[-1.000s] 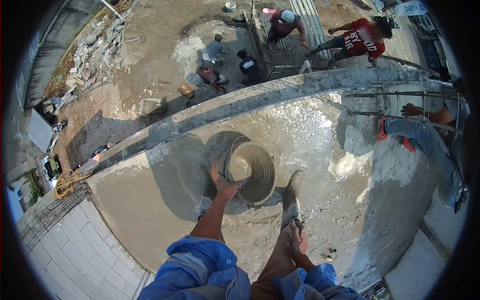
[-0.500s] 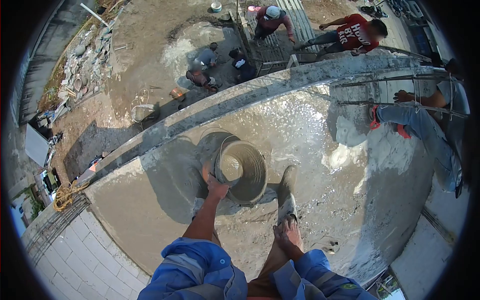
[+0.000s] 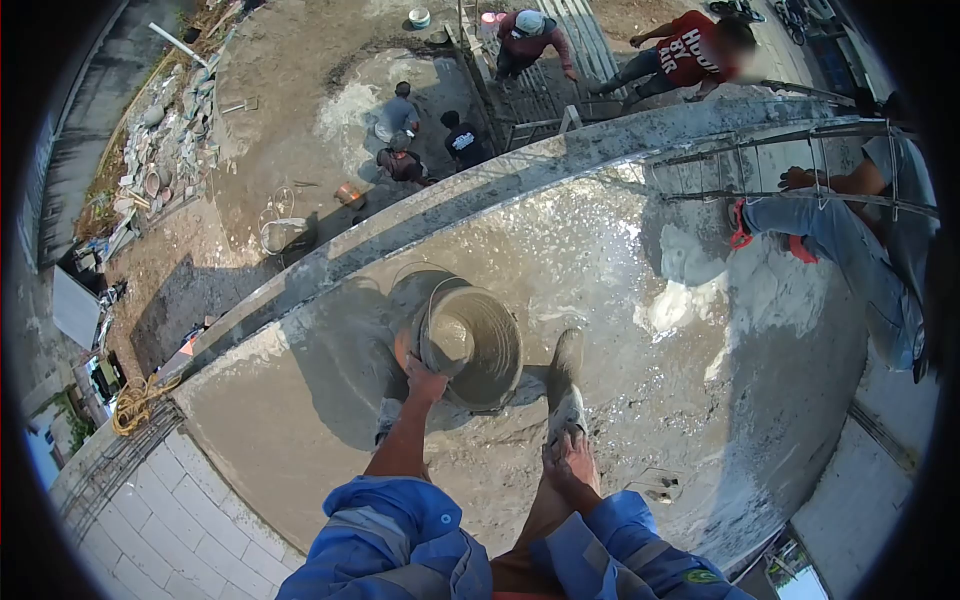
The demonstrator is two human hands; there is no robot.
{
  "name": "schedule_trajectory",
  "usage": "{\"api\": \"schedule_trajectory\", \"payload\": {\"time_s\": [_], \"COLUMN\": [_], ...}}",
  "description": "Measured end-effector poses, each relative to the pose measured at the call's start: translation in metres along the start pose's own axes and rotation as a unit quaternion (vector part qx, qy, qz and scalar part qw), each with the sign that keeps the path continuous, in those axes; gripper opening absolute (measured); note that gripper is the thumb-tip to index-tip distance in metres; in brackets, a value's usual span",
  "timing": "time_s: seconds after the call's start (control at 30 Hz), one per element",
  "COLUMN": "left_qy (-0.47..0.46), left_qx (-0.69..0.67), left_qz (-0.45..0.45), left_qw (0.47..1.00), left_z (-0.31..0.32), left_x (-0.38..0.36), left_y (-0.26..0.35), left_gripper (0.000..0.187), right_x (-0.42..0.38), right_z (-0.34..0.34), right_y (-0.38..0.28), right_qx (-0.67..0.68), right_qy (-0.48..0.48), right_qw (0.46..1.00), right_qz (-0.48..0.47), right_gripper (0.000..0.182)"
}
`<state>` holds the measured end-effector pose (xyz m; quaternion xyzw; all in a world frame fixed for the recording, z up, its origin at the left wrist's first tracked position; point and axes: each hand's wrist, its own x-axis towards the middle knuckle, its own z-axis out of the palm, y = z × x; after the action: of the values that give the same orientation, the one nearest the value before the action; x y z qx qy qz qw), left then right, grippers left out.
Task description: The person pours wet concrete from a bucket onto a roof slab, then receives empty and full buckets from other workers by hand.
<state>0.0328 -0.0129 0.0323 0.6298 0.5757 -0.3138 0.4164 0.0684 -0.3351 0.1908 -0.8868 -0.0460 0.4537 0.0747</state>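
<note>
A cement-caked bucket (image 3: 498,350) stands tilted between my feet on the wet grey slab, its mouth facing me. Pale wet residue shows inside it, and an orange patch shows on its outer side. My left hand (image 3: 427,382) is closed around the lower left of the rim. A thin wire handle arches over the far side. My right hand (image 3: 572,470) lies over my right leg just above the muddy boot (image 3: 566,375), fingers stretched out, holding nothing.
A concrete beam (image 3: 400,225) edges the slab, with a drop beyond it. Several people work on the ground below, near another bucket (image 3: 285,236). At right, a person in jeans (image 3: 835,235) is beside a rebar cage (image 3: 780,193). Rope (image 3: 140,403) lies at left.
The view has shifted slightly. My left hand stays on the bucket's rim and my right hand stays on my leg. People below have changed posture a little.
</note>
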Motion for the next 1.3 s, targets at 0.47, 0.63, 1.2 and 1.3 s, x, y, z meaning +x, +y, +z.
{"api": "schedule_trajectory", "payload": {"time_s": [0.47,0.63,1.2,1.3], "left_qy": [0.006,0.001,-0.066,-0.046], "left_qx": [-0.032,-0.026,-0.05,-0.05], "left_qz": [0.051,0.018,-0.049,-0.036], "left_qw": [0.998,0.999,0.995,0.997], "left_z": [-0.001,-0.002,-0.03,-0.02], "left_x": [0.001,-0.011,-0.011,-0.006], "left_y": [0.022,0.044,0.076,0.07], "left_gripper": [0.111,0.112,0.112,0.113], "right_x": [0.008,0.008,0.01,0.011], "right_z": [-0.006,0.002,0.007,0.015], "right_y": [0.0,0.005,0.016,0.036], "right_qx": [0.019,-0.01,-0.021,-0.043], "right_qy": [0.021,0.03,0.043,0.045], "right_qw": [0.998,0.998,0.996,0.986], "right_qz": [-0.058,-0.054,-0.077,-0.154], "right_gripper": [0.063,0.061,0.053,0.053]}}
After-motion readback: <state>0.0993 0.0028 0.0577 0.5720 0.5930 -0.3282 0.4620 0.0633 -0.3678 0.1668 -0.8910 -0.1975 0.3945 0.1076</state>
